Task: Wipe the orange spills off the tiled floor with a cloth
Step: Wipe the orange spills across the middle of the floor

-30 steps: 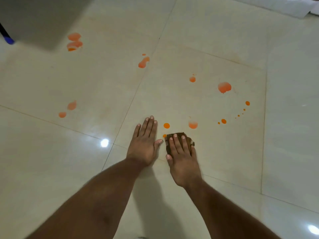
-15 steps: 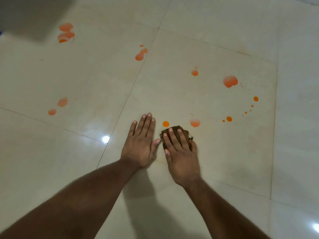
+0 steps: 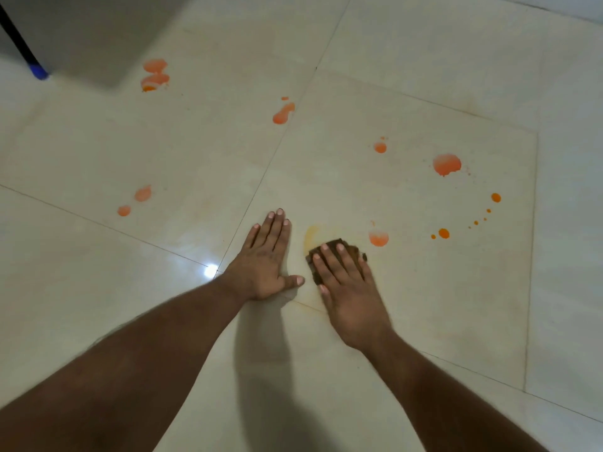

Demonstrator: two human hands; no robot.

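A small brown cloth (image 3: 329, 252) is pressed flat on the tiled floor (image 3: 424, 305) at the centre of the frame, just below the middle, and is largely covered by the right hand (image 3: 350, 298). The fingers (image 3: 346, 259) of that hand are laid straight and slightly spread over the cloth, so that only its upper and left edges are seen. A pale yellowish smear (image 3: 311, 234) is found on the tile touching the cloth's upper left corner. Just to the upper right of the cloth an orange drop (image 3: 378, 238) is seen, near but apart from it.

The left hand (image 3: 266, 262) is planted flat on the floor just left of the cloth, fingers straight and held together, thumb stretched out toward the right hand without touching it.

Further spills are scattered outward: a large blot (image 3: 446, 164) and a trail of small dots (image 3: 474, 221) at the right, a small spot (image 3: 380, 147) above centre, an elongated splash (image 3: 283, 113) at top centre, a double blot (image 3: 154, 76) at upper left, and two drops (image 3: 135, 201) at middle left.

A blue-tipped dark pole (image 3: 23, 47) is seen at the far upper left corner.
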